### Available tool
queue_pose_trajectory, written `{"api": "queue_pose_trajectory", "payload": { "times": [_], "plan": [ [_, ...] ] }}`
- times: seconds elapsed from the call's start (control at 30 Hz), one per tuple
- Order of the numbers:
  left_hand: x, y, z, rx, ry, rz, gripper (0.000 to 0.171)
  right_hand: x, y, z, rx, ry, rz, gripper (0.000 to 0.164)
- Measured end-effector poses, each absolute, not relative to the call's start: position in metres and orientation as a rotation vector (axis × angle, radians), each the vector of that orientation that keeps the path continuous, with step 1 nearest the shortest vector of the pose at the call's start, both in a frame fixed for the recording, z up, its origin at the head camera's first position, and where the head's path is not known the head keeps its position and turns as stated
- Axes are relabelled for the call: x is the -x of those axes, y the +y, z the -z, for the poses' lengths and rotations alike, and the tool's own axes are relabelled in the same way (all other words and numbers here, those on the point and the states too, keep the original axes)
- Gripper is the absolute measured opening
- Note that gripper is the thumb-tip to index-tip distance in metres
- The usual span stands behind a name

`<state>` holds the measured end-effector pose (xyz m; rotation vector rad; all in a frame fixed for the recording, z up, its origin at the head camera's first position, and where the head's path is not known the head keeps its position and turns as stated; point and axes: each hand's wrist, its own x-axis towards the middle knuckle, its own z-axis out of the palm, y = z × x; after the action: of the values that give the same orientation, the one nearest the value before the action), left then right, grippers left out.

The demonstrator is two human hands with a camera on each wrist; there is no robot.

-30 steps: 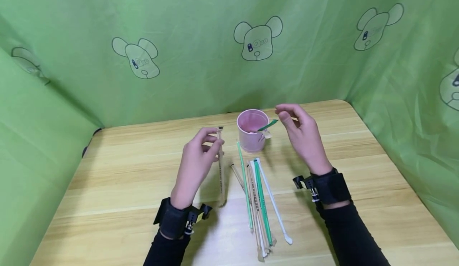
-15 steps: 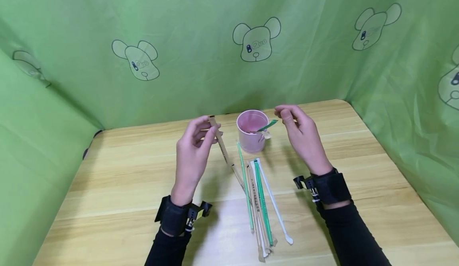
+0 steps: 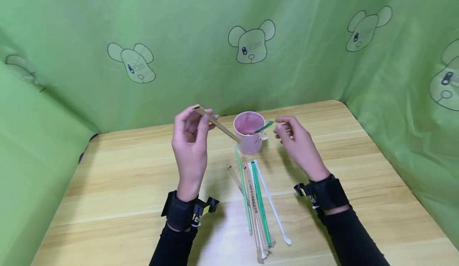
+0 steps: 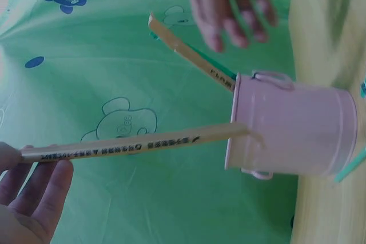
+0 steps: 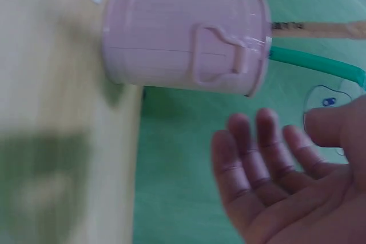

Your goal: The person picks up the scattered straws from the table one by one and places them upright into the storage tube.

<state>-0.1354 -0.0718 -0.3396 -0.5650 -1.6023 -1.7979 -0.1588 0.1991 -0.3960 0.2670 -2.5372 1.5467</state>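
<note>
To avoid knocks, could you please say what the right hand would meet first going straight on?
Probably the green straw leaning out of the pink bucket, or the bucket itself; depth is unclear.

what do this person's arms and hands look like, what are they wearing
The left hand and right hand are ungloved. Both arms wear black sleeves. Each wrist has a wide black strap carrying a small black device; a yellow patch shows on the left one.

Head view high, facing forward-down; wrist views close, turned sideways, both sharing pink bucket (image 4: 297,127)
</note>
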Motion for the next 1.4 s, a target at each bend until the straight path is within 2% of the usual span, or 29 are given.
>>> {"api": "queue_pose_trajectory", "payload": {
  "times": [0.2, 0.47, 0.7, 1.0, 1.17, 1.4],
  "plan": [
    [0.141, -0.063, 0.341, 0.580, -1.537, 1.795, 0.030, 0.157, 0.190, 0.416, -0.204, -2.824, -1.518, 0.041],
    [0.144, -0.059, 0.338, 0.619, -1.475, 1.751, 0.031, 0.156, 0.176, 0.428, -0.344, -2.936, -1.409, 0.031],
    [0.144, -0.056, 0.343, 0.607, -1.457, 1.714, 0.031, 0.153, 0.167, 0.433, -0.457, -2.960, -1.431, 0.032],
    [0.153, -0.052, 0.364, 0.636, -1.800, 1.598, 0.027, 0.151, 0.159, 0.438, -0.538, -3.044, -1.348, 0.036],
    [0.157, -0.051, 0.376, 0.662, -2.076, 1.522, 0.024, 0.149, 0.156, 0.439, -0.555, -3.054, -1.283, 0.029],
    [0.157, -0.049, 0.389, 0.717, -2.332, 1.461, 0.038, 0.146, 0.152, 0.437, -0.577, -3.021, -1.274, 0.023]
  ]
}}
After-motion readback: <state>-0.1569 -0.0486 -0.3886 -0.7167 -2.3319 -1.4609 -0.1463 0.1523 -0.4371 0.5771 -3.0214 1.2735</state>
